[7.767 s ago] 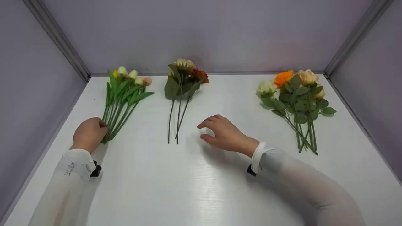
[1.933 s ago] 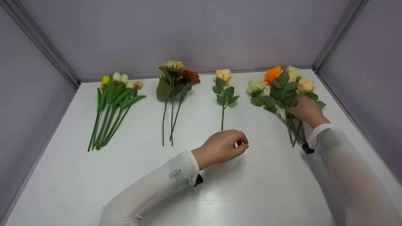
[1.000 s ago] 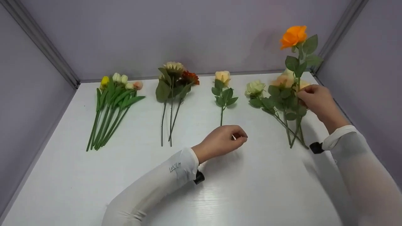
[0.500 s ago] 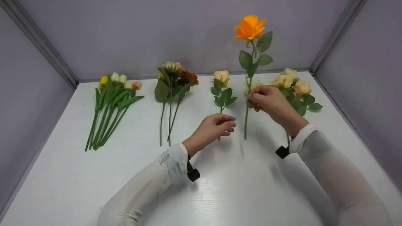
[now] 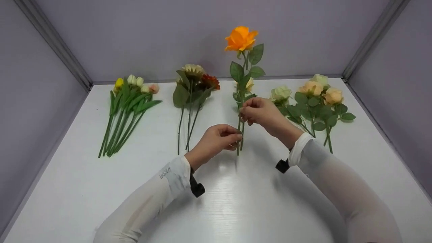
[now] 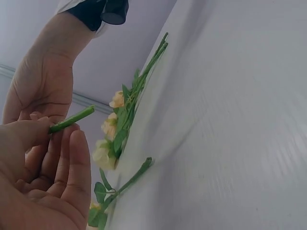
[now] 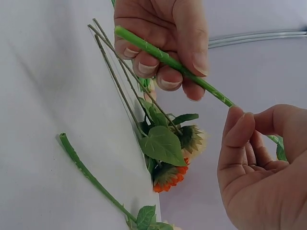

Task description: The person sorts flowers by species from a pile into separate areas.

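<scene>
My right hand (image 5: 265,113) pinches the stem of an orange rose (image 5: 241,38), which stands upright above the table. Lower on the same stem, my left hand (image 5: 216,140) holds it between thumb and fingers. The right wrist view shows the green stem (image 7: 163,57) crossing the left hand (image 7: 165,33) and running into the right fingertips. Its cut end (image 6: 86,111) sticks out past the left thumb in the left wrist view. Behind the held rose a peach rose (image 5: 249,85) lies on the table, partly hidden by it; its stem (image 7: 86,170) shows in the right wrist view.
To the right lie several peach roses (image 5: 311,88) and pale green roses (image 5: 280,93). Left of the hands are dahlia-like flowers, one cream (image 5: 194,70) and one red (image 5: 210,82), beside a bunch of tulips (image 5: 128,108). Grey panels (image 5: 216,40) wall in the white table (image 5: 222,209).
The right hand has lifted the orange rose from the right-hand bunch and carried it left to the middle. My left hand, earlier by the single peach rose, now grips its stem too.
</scene>
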Action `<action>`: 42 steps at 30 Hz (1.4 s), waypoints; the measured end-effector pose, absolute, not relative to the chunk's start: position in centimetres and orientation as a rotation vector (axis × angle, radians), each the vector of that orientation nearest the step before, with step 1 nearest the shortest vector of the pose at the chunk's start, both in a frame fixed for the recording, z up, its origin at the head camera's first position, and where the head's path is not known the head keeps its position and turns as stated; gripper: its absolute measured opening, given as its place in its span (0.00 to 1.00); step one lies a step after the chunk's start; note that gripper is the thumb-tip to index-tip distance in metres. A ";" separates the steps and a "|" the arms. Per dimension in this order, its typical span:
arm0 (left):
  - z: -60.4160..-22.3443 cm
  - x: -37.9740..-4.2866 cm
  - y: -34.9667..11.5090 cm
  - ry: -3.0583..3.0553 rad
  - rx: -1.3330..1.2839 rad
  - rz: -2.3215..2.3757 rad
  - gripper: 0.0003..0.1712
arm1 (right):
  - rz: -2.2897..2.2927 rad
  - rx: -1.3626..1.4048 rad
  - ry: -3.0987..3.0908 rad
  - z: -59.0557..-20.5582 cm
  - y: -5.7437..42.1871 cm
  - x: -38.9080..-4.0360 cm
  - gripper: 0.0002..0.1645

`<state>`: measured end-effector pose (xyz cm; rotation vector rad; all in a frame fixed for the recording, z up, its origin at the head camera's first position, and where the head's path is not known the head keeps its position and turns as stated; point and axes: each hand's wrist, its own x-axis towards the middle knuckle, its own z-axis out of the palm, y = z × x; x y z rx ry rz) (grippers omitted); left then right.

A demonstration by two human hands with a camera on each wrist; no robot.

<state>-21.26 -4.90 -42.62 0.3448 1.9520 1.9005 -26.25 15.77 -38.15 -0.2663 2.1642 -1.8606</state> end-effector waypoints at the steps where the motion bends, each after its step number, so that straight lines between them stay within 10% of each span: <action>1: -42.6 -21.3 -4.9 1.961 0.346 1.900 0.11 | -1.867 -0.265 2.158 -38.2 15.7 -26.3 0.11; 25: -44.9 -26.6 -4.4 2.263 0.156 1.458 0.08 | -1.896 -0.011 2.256 -41.4 27.1 -25.0 0.24; 42: -45.2 -26.6 -2.8 2.520 0.388 1.133 0.25 | -1.962 0.115 2.315 -42.1 32.3 -23.9 0.24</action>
